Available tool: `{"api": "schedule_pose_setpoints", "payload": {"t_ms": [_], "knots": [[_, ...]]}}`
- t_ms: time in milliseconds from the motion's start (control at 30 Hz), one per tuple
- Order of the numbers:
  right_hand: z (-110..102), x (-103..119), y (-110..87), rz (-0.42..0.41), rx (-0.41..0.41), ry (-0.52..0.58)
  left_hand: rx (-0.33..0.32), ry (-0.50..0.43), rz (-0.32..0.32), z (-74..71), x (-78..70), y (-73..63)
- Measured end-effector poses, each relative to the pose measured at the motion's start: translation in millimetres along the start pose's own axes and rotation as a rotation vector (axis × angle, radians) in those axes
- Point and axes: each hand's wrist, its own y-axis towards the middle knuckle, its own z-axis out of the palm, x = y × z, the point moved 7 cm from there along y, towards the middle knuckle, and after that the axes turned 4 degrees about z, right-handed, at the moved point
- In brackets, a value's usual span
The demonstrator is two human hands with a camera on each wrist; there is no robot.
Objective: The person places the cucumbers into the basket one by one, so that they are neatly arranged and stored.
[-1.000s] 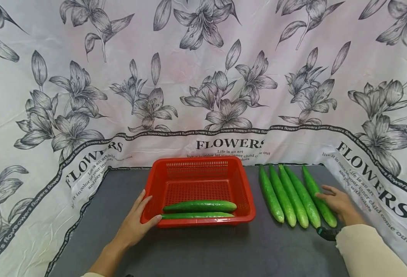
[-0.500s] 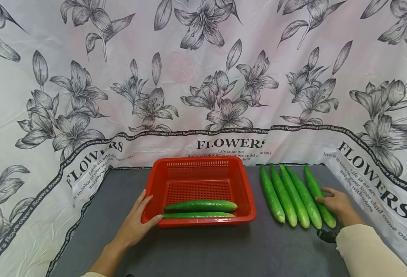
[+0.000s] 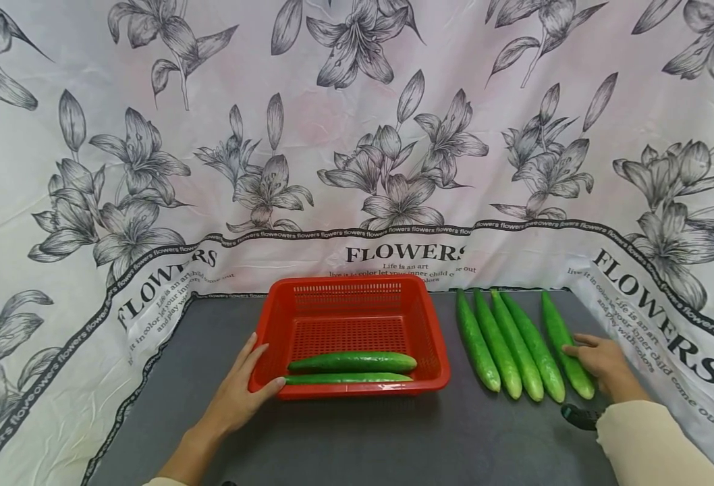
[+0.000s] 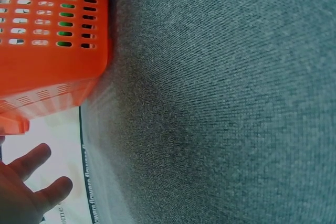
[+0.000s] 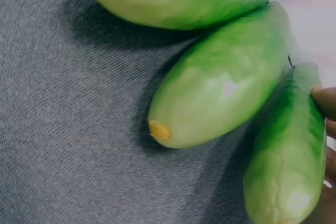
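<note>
My left hand [image 3: 232, 395] rests at the left side of a red plastic basket [image 3: 439, 351], thumb at the front corner of its rim. In the left wrist view two fingers [image 4: 55, 192] extend past the perforated basket wall [image 4: 47, 59]. Two green cucumbers [image 3: 352, 362] lie crosswise in the front of the basket. At the right, my right hand [image 3: 606, 364] grips the outermost cucumber [image 3: 556, 327] of a row, thumb over its top and fingers at its right side. In the right wrist view the thumb [image 5: 324, 102] is on that cucumber's upper part.
Several more cucumbers [image 3: 517, 345] lie side by side between the basket and my right hand, stem ends toward the back. The dark grey cloth [image 3: 357, 442] covers the table. A white flower-print curtain [image 3: 308, 121] hangs behind and along both sides.
The outermost cucumber has shifted right with my right hand, widening the gap to the row. My left hand and the basket have stayed put.
</note>
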Motion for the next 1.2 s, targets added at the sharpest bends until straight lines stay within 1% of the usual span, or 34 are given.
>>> {"api": "schedule_pose_setpoints", "payload": {"t_ms": [200,400,667,767,967,1200], "knots": [[-3.6,3.5,-4.6,-0.001,-0.015,0.079,0.011,0.001,-0.012,0.7,0.8,0.3],[-7.0,12.7,-9.2,-0.023,-0.047,0.075,0.011,0.0,-0.013,0.7,0.5,-0.4],[-7.9,24.9,-16.2,-0.04,-0.018,0.104,0.0,0.003,-0.005,0.0,-0.3,-0.3],[-8.2,32.2,-19.4,-0.074,-0.013,0.098,-0.006,0.004,0.005,-0.3,-0.7,-0.1],[-10.3,52.0,-28.2,-0.161,-0.01,0.021,-0.008,0.008,0.013,-0.5,-1.5,0.1],[-9.6,86.2,-41.0,-0.287,-0.012,-0.018,-0.003,0.007,0.002,-0.3,-0.9,0.1]]}}
